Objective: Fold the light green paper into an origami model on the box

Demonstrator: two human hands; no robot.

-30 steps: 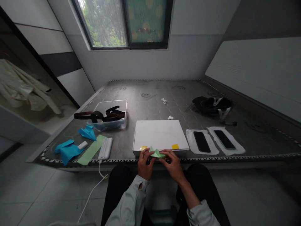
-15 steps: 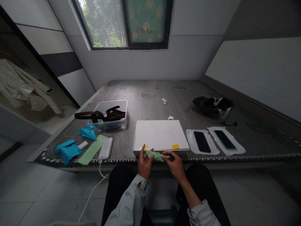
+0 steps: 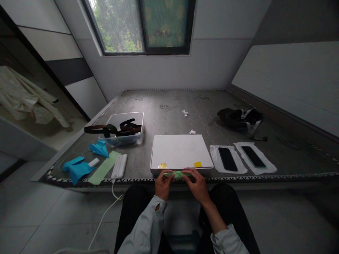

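Observation:
Between my two hands is a small folded piece of green paper [image 3: 178, 174], held just in front of the near edge of a white box [image 3: 180, 150]. My left hand [image 3: 162, 185] pinches its left end between thumb and fingers. On the other end, my right hand [image 3: 196, 185] grips with thumb and fingertips. The fine shape of the folds is too small to make out. Two yellow stickers, a left one [image 3: 162, 165] and a right one [image 3: 197, 164], lie on the box's near side.
Left of the box are a white power strip [image 3: 119, 166] with a cord, a green paper strip [image 3: 104, 168], folded blue paper [image 3: 79, 171] and a clear bin [image 3: 124, 141] holding belts. Rightward lie two phones [image 3: 227, 159] on white wrappers and a black cap [image 3: 238, 118].
My left fingers have lowered and curled over the green paper, uncovering the left yellow sticker. The paper now lies flatter and more level between both hands.

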